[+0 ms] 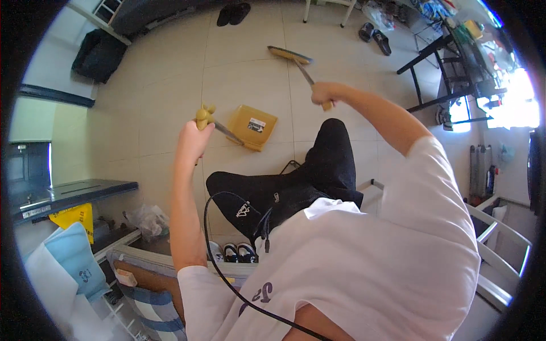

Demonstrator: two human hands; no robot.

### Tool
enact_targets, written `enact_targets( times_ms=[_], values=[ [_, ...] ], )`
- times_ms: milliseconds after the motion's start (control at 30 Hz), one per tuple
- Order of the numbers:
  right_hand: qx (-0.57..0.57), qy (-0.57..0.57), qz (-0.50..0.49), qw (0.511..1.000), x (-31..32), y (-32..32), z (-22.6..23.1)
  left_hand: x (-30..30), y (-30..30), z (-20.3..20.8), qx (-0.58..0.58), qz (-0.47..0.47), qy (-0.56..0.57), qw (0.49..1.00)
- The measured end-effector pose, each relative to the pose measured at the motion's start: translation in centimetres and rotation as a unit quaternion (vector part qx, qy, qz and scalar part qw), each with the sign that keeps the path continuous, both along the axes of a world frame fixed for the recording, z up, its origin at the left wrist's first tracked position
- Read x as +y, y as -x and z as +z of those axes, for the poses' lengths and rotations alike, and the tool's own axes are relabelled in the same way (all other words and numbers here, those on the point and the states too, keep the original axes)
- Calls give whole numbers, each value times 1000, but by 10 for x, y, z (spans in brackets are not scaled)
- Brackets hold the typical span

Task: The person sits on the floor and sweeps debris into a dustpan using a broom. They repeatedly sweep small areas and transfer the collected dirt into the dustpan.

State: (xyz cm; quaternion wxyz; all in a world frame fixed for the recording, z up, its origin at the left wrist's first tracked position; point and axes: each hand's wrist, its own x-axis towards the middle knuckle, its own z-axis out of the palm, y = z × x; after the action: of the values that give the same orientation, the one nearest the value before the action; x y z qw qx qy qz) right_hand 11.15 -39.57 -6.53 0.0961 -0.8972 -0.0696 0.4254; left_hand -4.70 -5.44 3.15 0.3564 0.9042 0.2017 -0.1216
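My left hand [194, 139] is closed around the upper handle of a yellow dustpan [268, 124]. The handle's knobbed yellow top sticks out above the fist, and a grey pole runs down to the pan. The pan lies on the tiled floor, with a label inside it. My right hand [329, 92] grips a broom [289, 54] by its pole, the yellow end poking out below the fingers. The broom's wide yellow head with dark bristles touches or hovers just over the floor, ahead and to the right of the dustpan; I cannot tell which.
Dark slippers [234, 13] lie at the far edge, and another pair [374, 39] at the far right. A black-framed table [432, 74] stands right, a dark shelf [94, 190] left. A black bag [100, 55] sits far left. Sneakers [239, 253] and a plastic bag [149, 221] are near me.
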Motion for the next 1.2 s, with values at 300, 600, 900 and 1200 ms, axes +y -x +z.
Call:
enact_targets(
  times_ms=[300, 600, 900, 1200],
  values=[
    [122, -76, 22, 989, -22, 201, 117, -3, 17, -18, -54, -12, 35, 998],
    [239, -124, -92, 959, -28, 194, 195, -7, 31, -5, -36, 29, 61, 997],
    [201, -222, -151, 942, -12, 81, 200, 23, 76, -6, -48, 151, 129, 979],
    [24, -161, -35, 986, 175, -88, 31, 35, 80, -22, -63, 212, 84, 971]
  ],
)
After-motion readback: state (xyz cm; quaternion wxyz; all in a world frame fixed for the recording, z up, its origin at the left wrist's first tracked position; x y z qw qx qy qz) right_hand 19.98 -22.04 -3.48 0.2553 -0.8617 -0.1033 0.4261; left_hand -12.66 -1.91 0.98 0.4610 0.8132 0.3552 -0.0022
